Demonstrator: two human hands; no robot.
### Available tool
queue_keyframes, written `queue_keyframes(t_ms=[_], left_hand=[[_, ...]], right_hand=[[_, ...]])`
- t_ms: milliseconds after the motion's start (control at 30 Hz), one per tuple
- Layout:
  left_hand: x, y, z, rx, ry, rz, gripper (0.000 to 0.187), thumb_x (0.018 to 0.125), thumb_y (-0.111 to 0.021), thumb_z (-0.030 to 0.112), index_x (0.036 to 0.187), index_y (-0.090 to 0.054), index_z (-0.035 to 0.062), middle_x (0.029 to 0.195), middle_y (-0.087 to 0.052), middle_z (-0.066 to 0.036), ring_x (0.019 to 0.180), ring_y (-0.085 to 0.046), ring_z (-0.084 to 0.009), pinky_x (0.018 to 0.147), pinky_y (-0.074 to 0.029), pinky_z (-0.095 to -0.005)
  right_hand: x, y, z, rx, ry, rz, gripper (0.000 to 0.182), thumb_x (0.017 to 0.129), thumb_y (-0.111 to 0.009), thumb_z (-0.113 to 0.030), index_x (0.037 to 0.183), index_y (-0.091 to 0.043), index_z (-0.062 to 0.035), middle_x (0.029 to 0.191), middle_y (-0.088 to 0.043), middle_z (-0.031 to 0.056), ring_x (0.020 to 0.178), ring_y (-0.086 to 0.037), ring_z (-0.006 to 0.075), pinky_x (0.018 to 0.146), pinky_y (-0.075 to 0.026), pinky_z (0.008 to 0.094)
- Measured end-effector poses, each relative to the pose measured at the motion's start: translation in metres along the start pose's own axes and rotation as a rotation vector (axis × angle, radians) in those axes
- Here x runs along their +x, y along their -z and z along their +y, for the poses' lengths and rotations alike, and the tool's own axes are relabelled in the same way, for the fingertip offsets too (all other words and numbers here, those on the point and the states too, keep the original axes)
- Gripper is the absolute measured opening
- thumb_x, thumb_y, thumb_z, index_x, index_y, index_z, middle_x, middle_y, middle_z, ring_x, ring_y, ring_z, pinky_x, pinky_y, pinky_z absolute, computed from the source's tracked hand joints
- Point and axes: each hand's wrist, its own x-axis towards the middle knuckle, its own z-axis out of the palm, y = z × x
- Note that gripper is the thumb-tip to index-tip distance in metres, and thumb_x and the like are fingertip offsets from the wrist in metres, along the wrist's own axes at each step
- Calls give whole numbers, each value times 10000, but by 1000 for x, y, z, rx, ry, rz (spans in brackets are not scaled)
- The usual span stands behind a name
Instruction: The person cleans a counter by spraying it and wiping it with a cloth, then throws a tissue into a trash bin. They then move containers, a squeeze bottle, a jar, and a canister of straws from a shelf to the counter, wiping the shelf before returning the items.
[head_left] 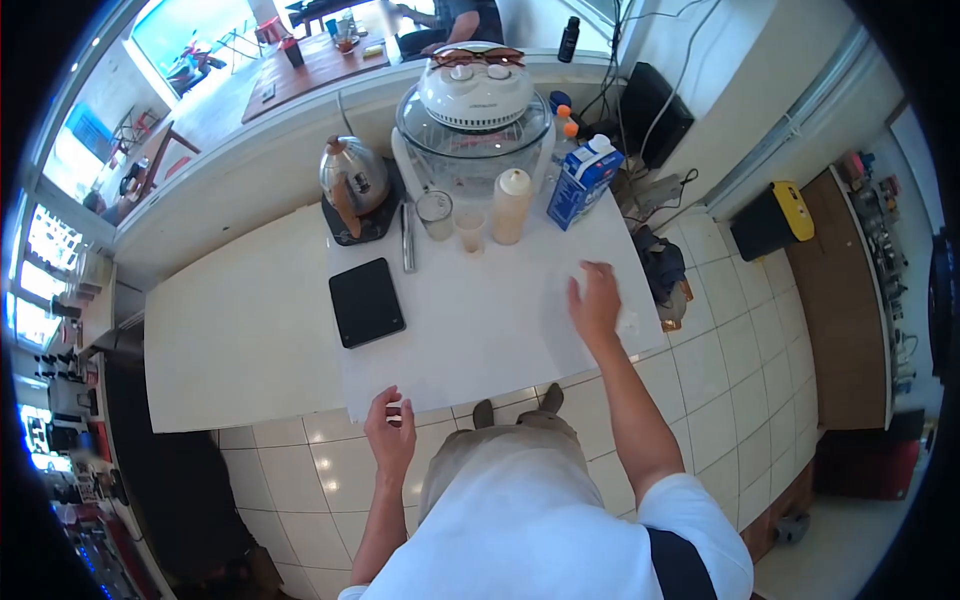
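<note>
My right hand [598, 302] hovers over the right part of the white table [480, 330], its thumb and fingers apart and nothing in it. At the table's front edge my left hand [390, 428] hangs with loosely bent fingers, also holding nothing. The black flat square device [367, 303], like a kitchen scale, lies closest to it. Behind stand a drinking glass [435, 215], a small plastic cup [470, 230], and a squeeze bottle [512, 208] with pale contents. A blue carton [585, 182] with a white cap is beyond my right hand. A slim metal stick [408, 238] lies left of the glass.
A steel kettle [356, 185] sits on its black base at the back left. A glass-bowl countertop oven [475, 110] carries sunglasses [478, 58] on its lid. Orange-capped bottles [566, 122] stand behind the carton. Beyond the low wall sits a person [465, 22].
</note>
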Motion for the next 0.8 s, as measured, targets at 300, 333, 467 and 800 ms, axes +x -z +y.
queue_keyframes(t_ms=[300,333,467,800], left_hand=[[34,-66,48,-2,-94,-372,235,945,-622,62,1163,-626,-25,943,-667,-85,717,-627,-116,559,-502,-233],[36,-87,61,17,-157,-451,234,946,-621,65,1163,-627,-23,947,-669,-84,719,-631,-118,563,-504,-233],[-4,-178,131,-52,-247,-924,228,958,-602,80,1172,-641,12,1001,-681,-91,840,-654,-136,618,-540,-255],[-269,-401,271,-188,76,-1961,325,1006,-593,234,1188,-578,-34,1060,-665,-101,938,-650,-152,838,-562,-328]], right_hand=[[-154,59,89,210,-382,-266,223,932,-582,-132,1115,-603,-6,1008,-616,125,882,-604,293,735,-509,394],[-162,75,90,375,-548,-262,202,957,-569,-137,1112,-608,-13,990,-631,99,848,-611,252,696,-509,369],[-196,161,104,1602,-1076,135,190,978,-595,-172,1124,-618,-54,1023,-649,62,863,-624,171,669,-500,333],[-347,321,190,1611,-981,805,199,995,-576,-147,1172,-615,-65,1065,-658,59,912,-619,167,703,-509,328]])
